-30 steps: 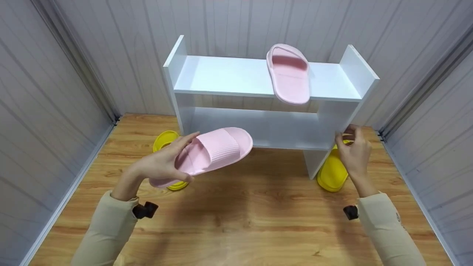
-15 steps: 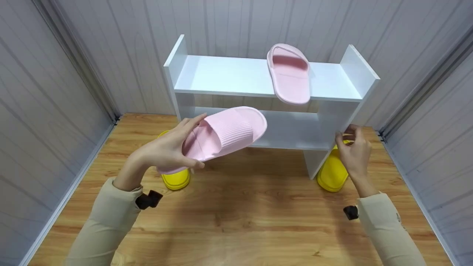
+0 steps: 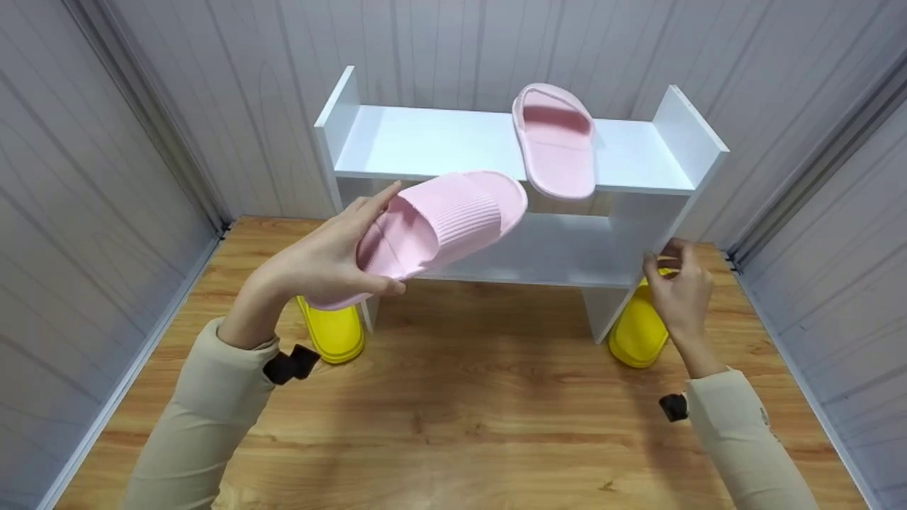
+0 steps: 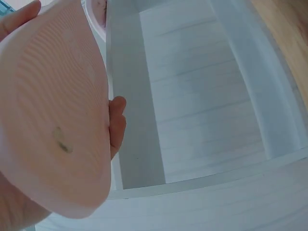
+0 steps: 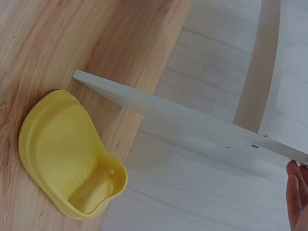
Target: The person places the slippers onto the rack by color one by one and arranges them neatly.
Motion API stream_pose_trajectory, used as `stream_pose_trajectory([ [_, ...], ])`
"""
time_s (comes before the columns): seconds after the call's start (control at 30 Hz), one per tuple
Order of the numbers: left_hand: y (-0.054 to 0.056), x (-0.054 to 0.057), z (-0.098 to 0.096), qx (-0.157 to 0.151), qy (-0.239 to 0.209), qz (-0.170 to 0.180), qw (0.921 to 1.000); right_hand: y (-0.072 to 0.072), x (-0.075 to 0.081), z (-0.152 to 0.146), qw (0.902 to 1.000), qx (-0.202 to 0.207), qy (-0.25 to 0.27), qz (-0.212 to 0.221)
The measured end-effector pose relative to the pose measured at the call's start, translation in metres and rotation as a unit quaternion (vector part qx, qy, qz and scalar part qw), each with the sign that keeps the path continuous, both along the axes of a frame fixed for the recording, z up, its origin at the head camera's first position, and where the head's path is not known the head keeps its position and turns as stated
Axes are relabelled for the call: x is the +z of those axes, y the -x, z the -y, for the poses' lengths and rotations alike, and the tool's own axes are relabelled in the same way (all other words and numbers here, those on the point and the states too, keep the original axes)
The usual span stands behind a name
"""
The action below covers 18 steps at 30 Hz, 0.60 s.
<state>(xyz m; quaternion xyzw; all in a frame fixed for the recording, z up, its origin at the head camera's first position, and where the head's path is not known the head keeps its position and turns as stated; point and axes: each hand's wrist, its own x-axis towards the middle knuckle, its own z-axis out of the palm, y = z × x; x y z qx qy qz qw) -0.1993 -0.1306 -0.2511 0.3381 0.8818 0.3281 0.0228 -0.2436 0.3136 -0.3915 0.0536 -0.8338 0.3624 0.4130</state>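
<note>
Pink ribbed slipper (image 3: 460, 216), held up in front of the white shelf unit (image 3: 439, 142), toe pointing up and to the right as I see it from the head camera; I have the left hand (image 3: 322, 255) gripping it near the heel, the thumb on one edge and fingers on the other, and on the left wrist feed I get its sole with a small dark mark. On the upper board I see a second pink slipper (image 3: 560, 152), its heel end jutting past the front edge. The right hand (image 3: 682, 294) touches the edge of the right side panel with bent fingers, but I cannot tell whether it pinches it. I see one yellow shoe (image 3: 638, 326) on the wooden floor (image 3: 460, 432) beside that panel, and another yellow shoe (image 3: 336, 333) at the unit's left end, partly hidden from me by the held slipper
</note>
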Motion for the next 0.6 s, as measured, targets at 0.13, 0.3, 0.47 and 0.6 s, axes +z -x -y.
stream_pose_trajectory([
  [0.13, -0.002, 0.008, -0.005, 0.038, 0.001, -0.006, 0.9993, 0.0, 0.0, -0.001, 1.0, -0.002, -0.006, -0.002],
  [0.3, -0.003, 0.016, -0.012, 0.083, 0.024, -0.01, 0.9962, 0.0, 0.0, -0.001, 1.0, -0.002, -0.006, -0.002],
  [0.47, -0.002, 0.022, -0.019, 0.107, 0.036, -0.021, 0.9934, 0.001, -0.001, -0.001, 1.0, -0.007, -0.005, -0.004],
  [0.6, 0.0, 0.027, -0.026, 0.138, 0.054, -0.031, 0.9885, 0.001, -0.001, -0.001, 1.0, -0.008, -0.004, -0.003],
])
